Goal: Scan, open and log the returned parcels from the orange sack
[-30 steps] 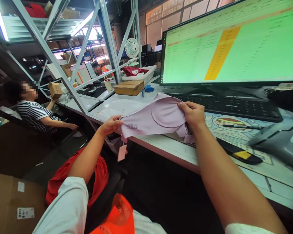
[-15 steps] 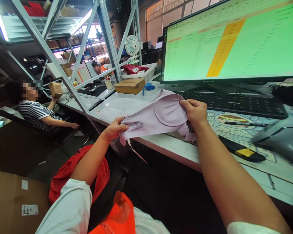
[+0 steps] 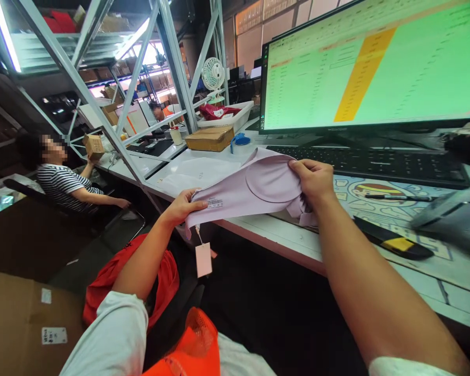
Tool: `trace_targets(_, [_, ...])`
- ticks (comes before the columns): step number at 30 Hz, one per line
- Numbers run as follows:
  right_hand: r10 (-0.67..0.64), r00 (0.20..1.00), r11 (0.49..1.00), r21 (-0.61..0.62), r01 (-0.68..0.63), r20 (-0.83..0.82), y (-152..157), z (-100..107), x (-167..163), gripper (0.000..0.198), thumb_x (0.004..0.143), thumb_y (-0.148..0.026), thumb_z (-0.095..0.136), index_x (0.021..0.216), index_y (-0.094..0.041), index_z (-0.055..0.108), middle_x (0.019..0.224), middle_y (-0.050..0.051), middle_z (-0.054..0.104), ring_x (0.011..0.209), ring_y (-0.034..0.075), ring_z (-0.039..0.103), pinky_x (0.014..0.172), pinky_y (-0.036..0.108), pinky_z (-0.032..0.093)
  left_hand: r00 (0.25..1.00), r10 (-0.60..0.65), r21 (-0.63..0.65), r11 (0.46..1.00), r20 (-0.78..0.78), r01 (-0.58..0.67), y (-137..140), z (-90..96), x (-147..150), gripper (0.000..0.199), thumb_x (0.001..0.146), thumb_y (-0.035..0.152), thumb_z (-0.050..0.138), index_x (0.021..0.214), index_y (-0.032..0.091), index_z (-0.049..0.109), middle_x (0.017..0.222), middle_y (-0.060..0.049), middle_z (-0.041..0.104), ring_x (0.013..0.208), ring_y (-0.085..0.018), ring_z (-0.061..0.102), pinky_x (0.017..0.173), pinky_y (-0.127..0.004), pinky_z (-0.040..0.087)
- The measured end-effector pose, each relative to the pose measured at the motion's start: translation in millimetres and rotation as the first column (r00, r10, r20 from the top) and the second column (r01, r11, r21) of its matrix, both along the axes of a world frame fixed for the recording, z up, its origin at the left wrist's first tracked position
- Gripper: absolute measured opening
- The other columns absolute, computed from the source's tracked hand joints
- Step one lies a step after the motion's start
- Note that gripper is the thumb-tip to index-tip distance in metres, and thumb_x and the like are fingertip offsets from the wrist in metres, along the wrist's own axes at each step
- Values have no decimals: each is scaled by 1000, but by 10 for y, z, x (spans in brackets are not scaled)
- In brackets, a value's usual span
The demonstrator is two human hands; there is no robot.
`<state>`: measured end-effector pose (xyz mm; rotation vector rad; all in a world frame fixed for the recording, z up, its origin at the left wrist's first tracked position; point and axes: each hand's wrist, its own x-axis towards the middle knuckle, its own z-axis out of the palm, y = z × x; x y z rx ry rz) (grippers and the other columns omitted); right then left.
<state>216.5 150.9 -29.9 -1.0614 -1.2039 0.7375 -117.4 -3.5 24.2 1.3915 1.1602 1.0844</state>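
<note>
Left hand (image 3: 185, 207) and right hand (image 3: 316, 180) spread a garment (image 3: 233, 190)

The left fingers are clamped on one end of the pale lilac garment, thumb lying flat just beside its printed text. The right fingers pinch the other end together, by the round cup, with more of the cloth bunched beneath that hand. Between them the garment hangs spread over the front edge of the surface (image 3: 274, 240). Below the left hand a pink tag (image 3: 203, 260) dangles on a cord.

At the lower left stands a labelled carton (image 3: 18, 313); what it holds cannot be seen. On the surface a cutter (image 3: 405, 244) lies near the right forearm. Beyond the garment are a clear bag (image 3: 191, 172) and a taped brown box (image 3: 209, 140). Behind that box, a white basket (image 3: 243, 118) holds a red packet (image 3: 216, 112). Farther off at left, a person in a striped shirt (image 3: 62, 180) has a hand at a small box (image 3: 94, 147).
</note>
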Motion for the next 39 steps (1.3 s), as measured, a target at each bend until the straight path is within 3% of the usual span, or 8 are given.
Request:
trace_targets(9, [25, 1000, 999, 43, -26, 19, 26, -52, 10, 27, 77, -46, 75, 67, -22, 67, 67, 1, 57, 62, 16, 46, 57, 31, 35, 995, -97, 47, 994, -15, 98, -297, 211, 230, 50, 64, 49, 97, 92, 16, 71, 78, -1, 65, 61, -13, 57, 59, -23, 43])
trace_targets(19, [10, 997, 999, 50, -14, 72, -27, -5, 0, 29, 80, -46, 76, 66, -22, 68, 67, 1, 59, 62, 16, 48, 58, 31, 38, 989, -143, 58, 988, -24, 144, -473, 342, 419, 55, 61, 51, 97, 97, 16, 74, 81, -2, 64, 69, -15, 58, 65, -24, 45])
trace_targets(30, [22, 999, 993, 118, -27, 43, 38, -82, -3, 46, 72, -66, 78, 66, -21, 69, 66, 3, 59, 60, 16, 46, 53, 31, 35, 976, -214, 107, 970, -47, 217, -493, 381, 459, 51, 67, 48, 98, 98, 16, 74, 75, 1, 59, 64, -11, 52, 59, -21, 42])
trace_targets(39, [24, 999, 987, 159, -31, 49, 72, -118, 9, 44, 78, -65, 78, 69, -22, 69, 67, 3, 61, 58, 16, 49, 52, 31, 37, 981, -194, 125, 972, -28, 196, -487, 361, 473, 53, 65, 49, 99, 98, 15, 75, 76, 1, 60, 64, -11, 52, 58, -21, 42])
